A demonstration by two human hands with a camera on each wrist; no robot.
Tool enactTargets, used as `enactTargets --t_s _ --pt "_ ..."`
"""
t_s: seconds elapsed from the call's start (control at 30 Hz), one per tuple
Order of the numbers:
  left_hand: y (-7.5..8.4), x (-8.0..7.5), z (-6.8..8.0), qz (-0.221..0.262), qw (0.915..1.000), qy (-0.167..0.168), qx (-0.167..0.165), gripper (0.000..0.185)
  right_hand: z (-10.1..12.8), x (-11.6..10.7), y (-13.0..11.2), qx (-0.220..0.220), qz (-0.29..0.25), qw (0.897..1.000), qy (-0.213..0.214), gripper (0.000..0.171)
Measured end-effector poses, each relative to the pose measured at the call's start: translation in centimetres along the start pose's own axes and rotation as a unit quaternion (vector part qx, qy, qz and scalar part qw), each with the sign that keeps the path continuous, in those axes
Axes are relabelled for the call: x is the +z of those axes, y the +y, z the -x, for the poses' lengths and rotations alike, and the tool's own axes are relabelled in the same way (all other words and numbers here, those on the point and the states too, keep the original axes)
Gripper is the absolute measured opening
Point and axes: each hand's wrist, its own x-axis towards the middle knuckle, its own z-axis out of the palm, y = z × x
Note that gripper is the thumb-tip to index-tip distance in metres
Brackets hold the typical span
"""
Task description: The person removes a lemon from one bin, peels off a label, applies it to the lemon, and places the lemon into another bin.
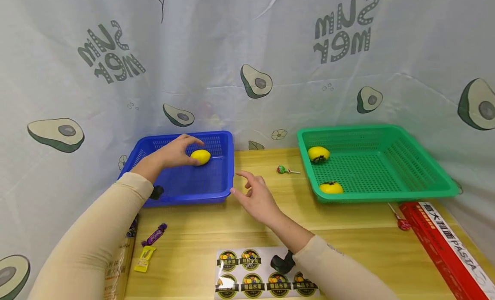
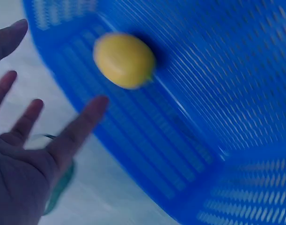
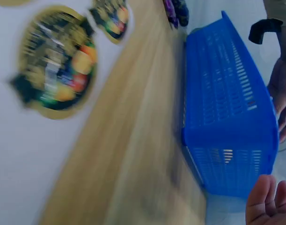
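Lemon (image 1: 203, 157): plain bright yellow
Blue basket (image 1: 189, 200), tabletop's far left corner: one solid deep blue
Green basket (image 1: 386, 196), far right corner: one solid mid-green
Two lemons in the green basket (image 1: 318, 152): yellow with black markings
Tabletop (image 1: 185, 240): yellowish tan, streaked wood grain
Sticker sheet (image 1: 239, 271), near edge: white, with rows of round black-and-gold labels bearing multicoloured fruit
Long box (image 1: 444, 248), right edge: red, with white and black bands
Wrapped candies (image 1: 155, 234), left edge: one purple, one yellow
Curtain (image 1: 216, 42): pale grey-white, printed with green-and-cream avocados and grey lettering
Sleeves (image 1: 89, 231): plain cream
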Motion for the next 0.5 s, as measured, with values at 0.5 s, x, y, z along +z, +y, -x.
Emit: enactTargets --t_s 0.5 --pt "-2.2 0.3 -5.1 -0.046 0.9945 -0.082 -0.045 0.063 -4.3 1.5 0.5 0.038 -0.012 0.994 -0.105 0.054"
